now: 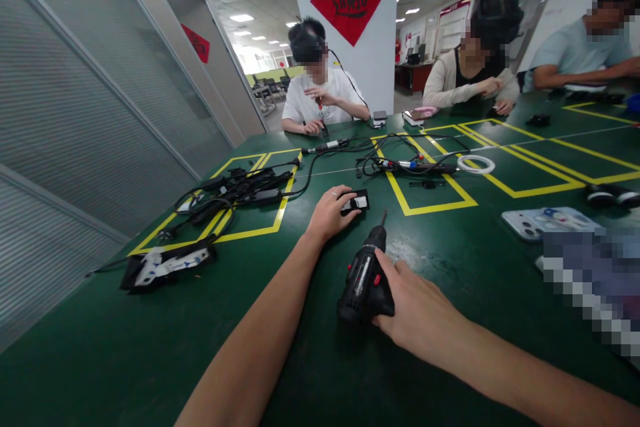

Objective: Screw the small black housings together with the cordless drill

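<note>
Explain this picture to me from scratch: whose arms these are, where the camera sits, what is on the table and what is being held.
The camera is worn on a person's head and looks forward and down, so the two bare arms reaching in from the bottom are that person's own. The right hand grips a black electric screwdriver lying on the green table, its bit pointing away. The left hand rests on a small black part with a white label. Further left are a bundle of black cables inside yellow tape lines and a black-and-white piece. A phone lies to the right, a white ring further back. Three other people work along the far side.
</note>
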The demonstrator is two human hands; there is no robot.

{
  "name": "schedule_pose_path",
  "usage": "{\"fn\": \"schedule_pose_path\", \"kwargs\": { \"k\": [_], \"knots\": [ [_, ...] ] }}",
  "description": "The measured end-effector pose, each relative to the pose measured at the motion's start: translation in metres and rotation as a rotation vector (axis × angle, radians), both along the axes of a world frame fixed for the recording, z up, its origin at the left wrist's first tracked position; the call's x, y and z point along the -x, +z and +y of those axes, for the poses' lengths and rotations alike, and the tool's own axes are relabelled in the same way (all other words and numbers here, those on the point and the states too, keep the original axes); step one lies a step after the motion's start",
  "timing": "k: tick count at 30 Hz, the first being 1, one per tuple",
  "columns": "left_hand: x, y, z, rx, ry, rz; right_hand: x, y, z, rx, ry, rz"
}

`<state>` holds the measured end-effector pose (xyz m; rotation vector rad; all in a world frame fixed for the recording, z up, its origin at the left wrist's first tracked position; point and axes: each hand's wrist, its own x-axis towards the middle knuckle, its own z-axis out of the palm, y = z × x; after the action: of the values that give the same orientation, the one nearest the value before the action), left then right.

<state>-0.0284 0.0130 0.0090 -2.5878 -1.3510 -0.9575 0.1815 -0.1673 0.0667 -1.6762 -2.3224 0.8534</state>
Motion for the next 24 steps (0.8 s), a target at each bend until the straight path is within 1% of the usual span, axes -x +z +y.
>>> {"fn": "schedule_pose_path", "kwargs": {
  "k": [2, 4, 6, 7, 9, 11, 12, 15, 17, 19, 21, 24],
  "knots": [
    [-0.002, 0.002, -0.003, -0.012, 0.010, -0.026, -0.001, 0.004, 0.001, 0.005, 0.030, 0.044],
    [-0.003, 0.005, -0.006, -0.034, 0.013, -0.047, -0.003, 0.008, 0.012, -0.043, 0.016, 0.052],
    [-0.005, 0.008, -0.010, -0.060, 0.006, -0.060, -0.004, 0.011, 0.035, -0.206, -0.114, 0.100],
    [-0.006, 0.010, -0.011, -0.070, -0.003, -0.063, -0.003, 0.011, 0.050, -0.270, -0.139, 0.207],
    [-0.009, 0.012, -0.015, -0.082, -0.036, -0.064, 0.000, 0.009, 0.081, -0.309, -0.170, 0.522],
    [-0.013, 0.014, -0.017, -0.086, -0.081, -0.047, 0.007, 0.004, 0.110, -0.309, -0.148, 0.611],
    [-0.015, 0.015, -0.018, -0.085, -0.103, -0.031, 0.012, 0.000, 0.121, -0.280, -0.113, 0.640],
    [-0.020, 0.017, -0.020, -0.069, -0.141, 0.032, 0.028, -0.012, 0.142, -0.168, 0.002, 0.687],
    [-0.021, 0.018, -0.020, -0.051, -0.149, 0.061, 0.036, -0.020, 0.150, -0.150, 0.010, 0.698],
    [-0.021, 0.019, -0.020, -0.033, -0.156, 0.072, 0.039, -0.026, 0.156, -0.172, -0.022, 0.688],
    [-0.018, 0.019, -0.018, -0.021, -0.146, 0.060, 0.035, -0.031, 0.162, -0.226, -0.085, 0.653],
    [-0.011, 0.012, -0.010, -0.017, -0.048, 0.022, 0.021, -0.035, 0.168, -0.343, -0.183, 0.561]
  ]
}}
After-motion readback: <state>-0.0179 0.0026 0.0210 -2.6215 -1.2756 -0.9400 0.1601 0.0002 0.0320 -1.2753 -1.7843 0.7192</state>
